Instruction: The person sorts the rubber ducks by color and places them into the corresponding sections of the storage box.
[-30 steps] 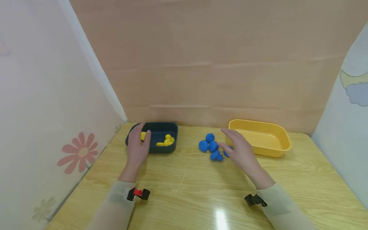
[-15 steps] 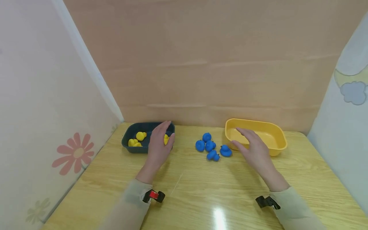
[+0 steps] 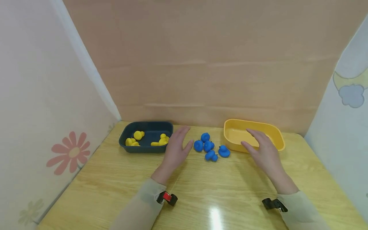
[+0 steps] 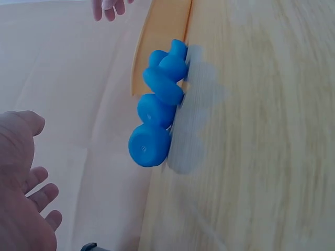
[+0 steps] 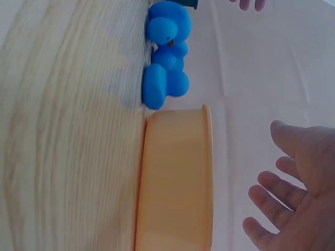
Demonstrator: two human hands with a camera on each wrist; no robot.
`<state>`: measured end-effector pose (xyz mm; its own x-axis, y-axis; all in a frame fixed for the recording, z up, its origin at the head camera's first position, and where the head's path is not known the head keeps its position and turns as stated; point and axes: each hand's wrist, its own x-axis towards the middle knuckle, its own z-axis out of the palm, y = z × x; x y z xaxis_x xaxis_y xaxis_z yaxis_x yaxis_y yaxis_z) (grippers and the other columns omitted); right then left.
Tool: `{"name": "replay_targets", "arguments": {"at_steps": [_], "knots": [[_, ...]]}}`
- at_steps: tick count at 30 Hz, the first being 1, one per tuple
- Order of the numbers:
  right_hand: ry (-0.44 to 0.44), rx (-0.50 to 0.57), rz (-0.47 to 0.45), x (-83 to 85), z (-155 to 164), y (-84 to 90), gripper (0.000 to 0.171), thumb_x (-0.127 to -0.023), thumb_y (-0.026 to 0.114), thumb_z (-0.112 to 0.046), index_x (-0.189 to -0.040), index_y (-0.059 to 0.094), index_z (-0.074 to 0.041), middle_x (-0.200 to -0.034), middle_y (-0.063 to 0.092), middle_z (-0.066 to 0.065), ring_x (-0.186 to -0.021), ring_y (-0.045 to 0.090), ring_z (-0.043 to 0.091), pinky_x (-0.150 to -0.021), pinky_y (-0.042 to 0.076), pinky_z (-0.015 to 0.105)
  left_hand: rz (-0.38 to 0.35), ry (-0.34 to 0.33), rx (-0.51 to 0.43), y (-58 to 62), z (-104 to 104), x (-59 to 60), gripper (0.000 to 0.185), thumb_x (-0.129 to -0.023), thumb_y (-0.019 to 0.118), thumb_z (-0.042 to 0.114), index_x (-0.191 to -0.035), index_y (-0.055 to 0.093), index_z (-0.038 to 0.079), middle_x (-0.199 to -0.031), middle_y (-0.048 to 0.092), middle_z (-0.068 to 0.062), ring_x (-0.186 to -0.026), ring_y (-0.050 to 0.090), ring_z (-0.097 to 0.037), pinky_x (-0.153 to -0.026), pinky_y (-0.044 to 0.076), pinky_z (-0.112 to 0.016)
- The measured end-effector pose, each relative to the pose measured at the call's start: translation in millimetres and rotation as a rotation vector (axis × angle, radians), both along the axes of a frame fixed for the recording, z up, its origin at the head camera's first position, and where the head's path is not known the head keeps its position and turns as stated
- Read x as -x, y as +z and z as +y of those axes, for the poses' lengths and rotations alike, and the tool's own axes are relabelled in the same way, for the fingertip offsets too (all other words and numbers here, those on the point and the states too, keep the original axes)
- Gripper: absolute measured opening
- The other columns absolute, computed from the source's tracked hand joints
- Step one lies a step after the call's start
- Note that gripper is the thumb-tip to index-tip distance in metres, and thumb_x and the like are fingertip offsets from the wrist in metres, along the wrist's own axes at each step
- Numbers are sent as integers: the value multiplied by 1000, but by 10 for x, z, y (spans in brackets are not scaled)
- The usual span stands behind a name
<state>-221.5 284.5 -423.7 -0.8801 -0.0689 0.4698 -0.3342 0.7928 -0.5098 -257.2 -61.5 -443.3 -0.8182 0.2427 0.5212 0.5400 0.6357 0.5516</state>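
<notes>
My left hand (image 3: 176,149) hovers between the dark tray and the blue toy ducks (image 3: 209,146), fingers spread and holding nothing. Over the near side of the yellow tray (image 3: 254,148) is my right hand (image 3: 265,153), its thumb and fingers apart with nothing between them. Several blue ducks lie in a cluster on the table, close to the yellow tray's left end. In the left wrist view the ducks (image 4: 152,145) sit beyond the left fingertips. Yellow toy ducks (image 3: 138,135) lie in the dark tray (image 3: 146,149) on the left.
The wooden table (image 3: 198,191) meets a brown paper backdrop (image 3: 184,64) right behind both trays. A white flower-patterned panel (image 3: 72,111) borders the left side, and another pale panel (image 3: 342,134) the right. Each wrist wears a small black camera (image 3: 168,197).
My left hand has swept rightward, from over the left end of the dark tray to just past its right end. My right hand has shifted right, away from the blue ducks.
</notes>
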Motion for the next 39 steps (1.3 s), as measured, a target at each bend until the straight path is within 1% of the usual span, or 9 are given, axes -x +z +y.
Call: {"name": "replay_targets", "arguments": {"at_steps": [4, 10, 14, 18, 22, 26, 29, 33, 39], "knots": [[-9, 6, -10, -31, 117, -21, 63, -107, 77, -25, -158, 54, 1, -155, 52, 35, -141, 46, 59, -108, 41, 79, -10, -9, 8, -30, 81, 9, 55, -111, 71, 22, -161, 54, 6, -165, 52, -18, -151, 48, -42, -124, 37, -66], [-16, -8, 7, -24, 265, -39, 63, -107, 77, -25, -158, 53, 4, -156, 50, 36, -142, 44, 61, -106, 39, 81, -49, 31, 32, -115, 181, 45, 56, -111, 71, 26, -162, 55, 9, -165, 52, -16, -151, 50, -41, -125, 36, -64], [-22, -3, -17, -26, 357, -76, 66, -109, 74, -26, -161, 48, 5, -159, 46, 37, -144, 41, 63, -109, 36, 82, -83, 49, 46, -187, 237, 63, 57, -111, 72, 27, -162, 55, 10, -165, 53, -15, -150, 51, -39, -124, 35, -64], [-49, 9, -42, -24, 452, -111, 68, -111, 71, -29, -162, 45, 7, -162, 42, 38, -146, 36, 66, -114, 30, 83, -123, 56, 47, -246, 280, 74, 58, -110, 73, 27, -162, 55, 13, -166, 52, -14, -151, 51, -39, -124, 35, -65], [-83, 21, -69, -7, 555, -147, 71, -113, 67, -34, -164, 41, 8, -165, 37, 40, -149, 29, 68, -117, 24, 83, -161, 48, 46, -288, 315, 94, 59, -109, 74, 28, -163, 55, 14, -166, 51, -15, -151, 50, -40, -124, 35, -65], [-94, 47, -90, 20, 663, -195, 74, -113, 66, -35, -166, 36, 9, -167, 31, 42, -152, 23, 69, -119, 20, 83, -213, 35, 39, -320, 336, 104, 60, -110, 73, 31, -164, 54, 14, -168, 48, -14, -153, 48, -39, -126, 34, -64], [-96, 70, -103, 42, 742, -239, 76, -114, 65, -35, -166, 34, 10, -168, 27, 43, -152, 21, 69, -120, 18, 84, -249, 27, 33, -356, 343, 115, 61, -110, 73, 33, -164, 53, 14, -168, 48, -14, -154, 47, -39, -125, 35, -64], [-100, 90, -131, 52, 825, -287, 79, -114, 63, -35, -167, 29, 13, -168, 23, 45, -152, 19, 70, -119, 17, 85, -284, 5, 22, -425, 351, 146, 61, -109, 74, 32, -164, 53, 13, -168, 48, -14, -153, 48, -38, -124, 38, -65], [-88, 142, -228, 64, 880, -283, 87, -115, 61, -37, -167, 17, 17, -170, 9, 48, -155, 11, 70, -120, 14, 84, -328, 3, 23, -494, 371, 192, 65, -107, 77, 28, -165, 52, 14, -168, 48, -12, -152, 48, -38, -124, 40, -62]]}}
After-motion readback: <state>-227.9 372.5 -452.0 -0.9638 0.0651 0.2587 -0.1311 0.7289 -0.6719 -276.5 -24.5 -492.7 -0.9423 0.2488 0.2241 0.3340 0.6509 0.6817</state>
